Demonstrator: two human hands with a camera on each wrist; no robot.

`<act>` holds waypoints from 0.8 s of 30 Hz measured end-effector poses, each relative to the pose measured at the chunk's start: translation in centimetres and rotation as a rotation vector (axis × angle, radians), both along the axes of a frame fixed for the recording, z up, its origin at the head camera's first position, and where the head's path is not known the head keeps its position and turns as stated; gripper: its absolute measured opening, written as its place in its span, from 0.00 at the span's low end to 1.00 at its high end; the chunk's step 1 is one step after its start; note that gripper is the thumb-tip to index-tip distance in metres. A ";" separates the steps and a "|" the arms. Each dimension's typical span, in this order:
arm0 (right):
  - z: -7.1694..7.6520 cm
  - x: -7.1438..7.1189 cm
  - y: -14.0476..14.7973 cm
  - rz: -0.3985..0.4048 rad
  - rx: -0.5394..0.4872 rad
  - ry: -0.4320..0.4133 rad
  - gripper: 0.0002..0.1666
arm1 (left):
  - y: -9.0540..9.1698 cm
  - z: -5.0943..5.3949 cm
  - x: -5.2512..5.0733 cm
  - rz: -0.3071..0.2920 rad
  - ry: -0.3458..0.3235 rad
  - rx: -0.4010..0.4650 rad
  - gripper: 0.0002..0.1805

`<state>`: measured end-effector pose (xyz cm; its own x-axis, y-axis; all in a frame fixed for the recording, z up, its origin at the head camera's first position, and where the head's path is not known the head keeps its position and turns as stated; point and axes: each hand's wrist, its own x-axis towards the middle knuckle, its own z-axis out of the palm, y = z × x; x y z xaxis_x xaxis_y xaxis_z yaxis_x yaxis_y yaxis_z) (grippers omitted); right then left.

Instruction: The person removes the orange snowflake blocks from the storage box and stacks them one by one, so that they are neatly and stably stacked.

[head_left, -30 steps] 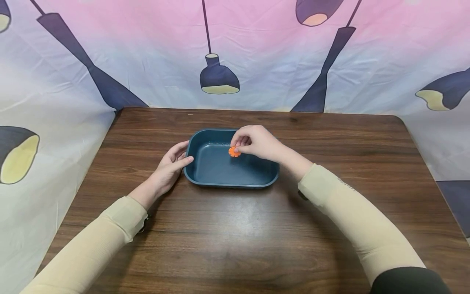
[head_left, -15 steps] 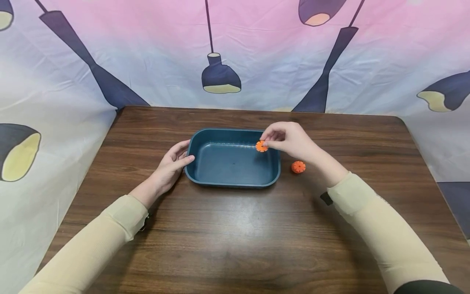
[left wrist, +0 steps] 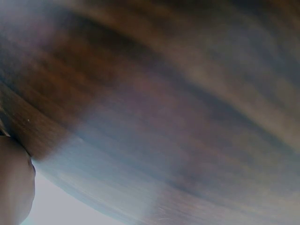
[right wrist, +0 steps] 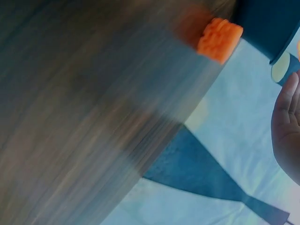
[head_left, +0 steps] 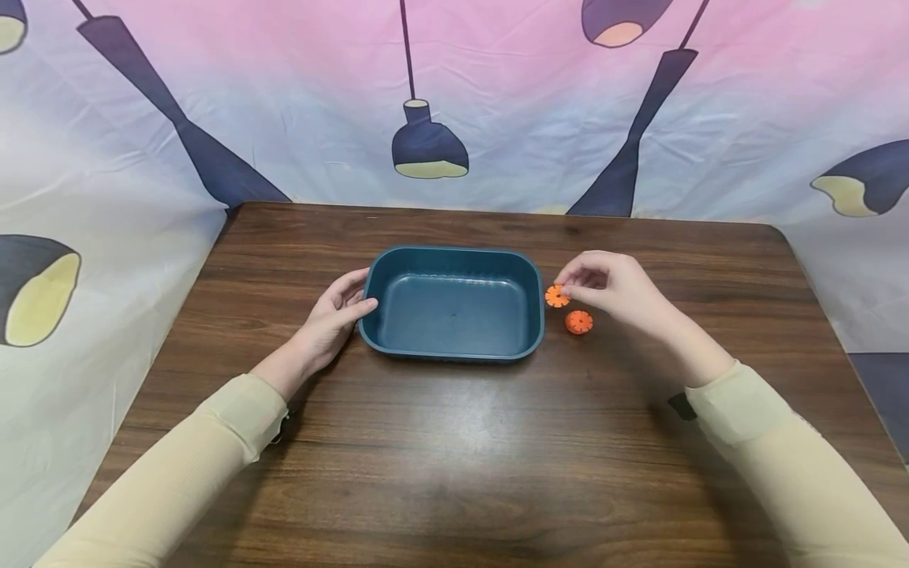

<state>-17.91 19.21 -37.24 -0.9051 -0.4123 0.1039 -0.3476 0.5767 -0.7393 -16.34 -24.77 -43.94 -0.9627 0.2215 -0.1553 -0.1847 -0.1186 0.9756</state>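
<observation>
In the head view a dark blue rectangular tray [head_left: 451, 358] stands on the table with nothing in it. My left hand [head_left: 323, 323] grips its left wall, the thumb over the rim and the fingers outside. Right of the tray, my right hand [head_left: 625, 293] pinches an orange notched disc [head_left: 556, 297] between thumb and fingers. Just below that disc, a short stack of orange notched discs [head_left: 578, 322] rests on the table. The right wrist view shows the stack's ridged side [right wrist: 220, 41] close to the tray wall [right wrist: 267, 23]. Only a bit of my left hand [left wrist: 16, 183] shows in the left wrist view.
The brown wooden table [head_left: 454, 465] reaches back to a cloth backdrop [head_left: 319, 102] printed with hanging lamps. Bare wood lies in front of the tray and to its right.
My right hand has moved right, carrying the orange disc from over the tray to beside it. The disc stack, hidden at first, has come into view. The left hand keeps its hold.
</observation>
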 end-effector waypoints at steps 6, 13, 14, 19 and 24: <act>-0.4 0.4 1.8 -0.010 0.009 0.029 0.06 | -0.1 0.1 0.0 -0.005 0.002 -0.011 0.27; -1.3 0.1 3.1 -0.012 0.035 0.039 0.05 | -0.1 0.1 0.0 -0.004 0.003 -0.006 0.27; -1.4 0.0 3.2 -0.012 0.040 0.035 0.05 | -0.1 0.1 0.0 -0.002 0.002 -0.004 0.27; -1.9 -0.2 3.7 -0.020 0.043 -0.050 0.05 | 0.0 0.0 0.0 0.003 -0.002 0.000 0.26; -2.3 -0.3 3.9 -0.017 0.033 -0.141 0.05 | 0.0 0.0 0.0 0.001 -0.001 0.001 0.26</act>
<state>-18.20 23.13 -39.58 -0.9166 -0.3979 -0.0381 -0.2317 0.6067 -0.7605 -16.33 -24.77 -43.91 -0.9628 0.2204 -0.1562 -0.1855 -0.1195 0.9753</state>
